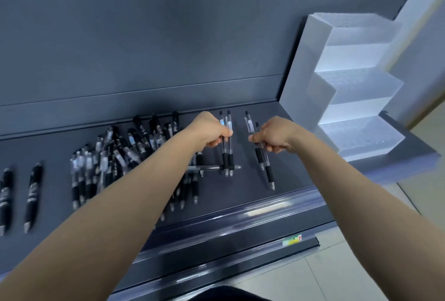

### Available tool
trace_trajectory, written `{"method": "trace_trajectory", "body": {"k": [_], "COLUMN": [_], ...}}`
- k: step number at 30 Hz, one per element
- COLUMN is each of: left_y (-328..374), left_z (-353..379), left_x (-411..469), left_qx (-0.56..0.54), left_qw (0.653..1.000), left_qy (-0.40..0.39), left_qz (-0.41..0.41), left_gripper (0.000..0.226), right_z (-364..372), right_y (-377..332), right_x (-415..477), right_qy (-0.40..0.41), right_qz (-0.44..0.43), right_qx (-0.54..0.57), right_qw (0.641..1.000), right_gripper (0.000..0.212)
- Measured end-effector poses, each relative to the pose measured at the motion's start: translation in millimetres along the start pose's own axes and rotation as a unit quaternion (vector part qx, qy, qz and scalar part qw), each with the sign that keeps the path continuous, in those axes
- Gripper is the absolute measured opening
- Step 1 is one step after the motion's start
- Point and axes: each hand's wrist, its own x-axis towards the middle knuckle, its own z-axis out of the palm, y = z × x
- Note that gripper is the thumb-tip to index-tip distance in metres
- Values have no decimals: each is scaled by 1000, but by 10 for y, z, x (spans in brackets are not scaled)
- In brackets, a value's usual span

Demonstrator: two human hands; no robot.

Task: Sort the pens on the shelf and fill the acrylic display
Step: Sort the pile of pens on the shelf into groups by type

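Shelf (298, 170): dark grey, flat, with a glossy front rail (240, 220) and a dark back panel (144, 36) behind.

Left hand (212, 132): fingers curled round a pair of clear pens (227, 154) with black grips, held upright, tips down, just above the shelf surface, right of centre.

Right hand (274, 136): fingers curled round a second pair of clear pens (263, 163), tilted slightly, tips down and toward the front edge. The two hands are near each other but apart.

Single pen (207, 168): lies crosswise on the shelf, passing behind the tips of the left-hand pair.

Loose pile of pens (115, 154): clear barrels and black grips, heaped unsorted on the shelf left of the left hand, partly hidden by the left forearm.

Black pens (33, 195): opaque barrels, lying side by side at the shelf's far left, apart from the pile.

Acrylic display (356, 79): frosted, stepped in tiers, standing at the shelf's right end against the back panel.

Label (292, 240): small, green and yellow, on the edge of the level below; its print is too small to read.
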Motion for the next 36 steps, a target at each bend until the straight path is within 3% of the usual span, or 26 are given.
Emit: {"method": "trace_trajectory", "body": {"k": [10, 25, 28, 30, 36], "left_y": [-94, 71, 61, 42, -20], "left_z": [187, 612, 617, 603, 544], "left_x": [249, 302, 298, 297, 203], "left_qx": [-42, -52, -73, -84, -96], "left_qw": [993, 992, 992, 992, 993], "left_qy": [17, 34, 28, 22, 7], "left_qz": [-106, -108, -98, -91, -75], "left_gripper": [8, 22, 29, 32, 7], "right_z": [-111, -283, -298, -319, -311], "right_y": [332, 456, 434, 437, 475], "right_x": [379, 559, 581, 582, 563], "right_qy": [-65, -54, -41, -30, 20], "right_qz": [20, 6, -7, -15, -30], "right_qx": [-72, -129, -115, -92, -32], "right_qw": [995, 990, 992, 995, 999], "right_gripper": [35, 35, 13, 20, 20]}}
